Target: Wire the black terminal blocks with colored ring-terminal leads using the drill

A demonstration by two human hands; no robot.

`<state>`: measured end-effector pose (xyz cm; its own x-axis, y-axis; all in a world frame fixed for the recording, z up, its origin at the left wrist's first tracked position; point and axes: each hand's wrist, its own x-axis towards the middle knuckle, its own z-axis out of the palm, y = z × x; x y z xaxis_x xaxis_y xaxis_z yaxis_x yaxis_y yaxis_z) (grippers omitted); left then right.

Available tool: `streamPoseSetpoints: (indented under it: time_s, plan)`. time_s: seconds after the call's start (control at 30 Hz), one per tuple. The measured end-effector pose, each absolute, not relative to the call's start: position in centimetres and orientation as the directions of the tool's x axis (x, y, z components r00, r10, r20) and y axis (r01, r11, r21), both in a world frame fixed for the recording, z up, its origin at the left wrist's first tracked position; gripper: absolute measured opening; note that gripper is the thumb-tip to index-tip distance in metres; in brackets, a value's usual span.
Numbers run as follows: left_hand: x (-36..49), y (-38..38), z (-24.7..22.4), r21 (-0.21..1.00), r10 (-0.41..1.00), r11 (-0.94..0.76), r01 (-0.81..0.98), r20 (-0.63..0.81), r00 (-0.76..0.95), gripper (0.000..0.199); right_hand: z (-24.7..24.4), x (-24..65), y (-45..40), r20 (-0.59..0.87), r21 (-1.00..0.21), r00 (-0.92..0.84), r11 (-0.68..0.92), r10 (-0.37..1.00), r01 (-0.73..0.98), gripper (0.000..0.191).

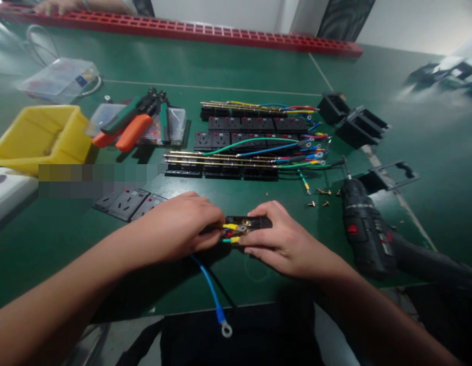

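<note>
Low in the middle, a black socket module (264,222) lies between my two hands, its inner side with brass parts facing up. My left hand (188,223) is closed around wires, and a yellow ring terminal (231,226) pokes out past its fingertips over the module. Just below, a green wire's yellow terminal (235,240) meets my right fingertips. My right hand (284,239) is closed on the module's right end, thumb side at the far edge. A blue wire (209,282) with a ring terminal hangs from under my left hand past the table edge. My left fingers partly hide the module.
Wired socket strips (236,140) lie in rows beyond my hands. To the right are a power drill (367,223), small brass screws (323,192) and black frames (360,124). Orange-handled pliers (135,124), a yellow bin (41,134) and a clear box (62,79) stand left. Another person's hand (60,6) rests beyond the red rail (182,29).
</note>
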<state>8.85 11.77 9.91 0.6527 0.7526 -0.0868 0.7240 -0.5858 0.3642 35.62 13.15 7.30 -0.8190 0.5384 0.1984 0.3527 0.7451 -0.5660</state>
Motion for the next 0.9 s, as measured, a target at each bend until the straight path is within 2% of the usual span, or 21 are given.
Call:
streamPoseSetpoints:
  time_s: [0.1, 0.17, 0.33, 0.5, 0.67, 0.9]
  plan:
    - [8.5, 11.3, 10.0, 0.345, 0.783, -0.586, 0.734, 0.005, 0.622, 0.016, 7.3, 35.6, 13.1, 0.19, -0.576, -0.819, 0.737, 0.541, 0.354, 0.022]
    - [8.6, 11.0, 10.1, 0.311, 0.803, -0.571, 0.76, 0.017, 0.596, 0.017, 7.4, 35.6, 13.1, 0.186, -0.579, -0.821, 0.736, 0.539, 0.352, 0.022]
    - [10.0, 11.1, 10.6, 0.262, 0.794, -0.559, 0.787, -0.105, 0.599, 0.012, 7.5, 35.5, 13.0, 0.198, -0.56, -0.819, 0.748, 0.539, 0.357, 0.022]
    - [10.6, 12.1, 11.3, 0.386, 0.728, -0.53, 0.755, -0.25, 0.638, 0.018, 7.4, 35.5, 13.1, 0.197, -0.563, -0.823, 0.749, 0.533, 0.35, 0.021]
    - [10.4, 13.6, 11.8, 0.519, 0.618, -0.426, 0.741, -0.431, 0.657, 0.022, 7.5, 35.5, 13.0, 0.185, -0.563, -0.824, 0.745, 0.536, 0.358, 0.022]
    - [10.4, 14.0, 12.2, 0.536, 0.603, -0.387, 0.75, -0.469, 0.646, 0.018, 7.5, 35.5, 13.2, 0.173, -0.571, -0.829, 0.741, 0.531, 0.355, 0.023]
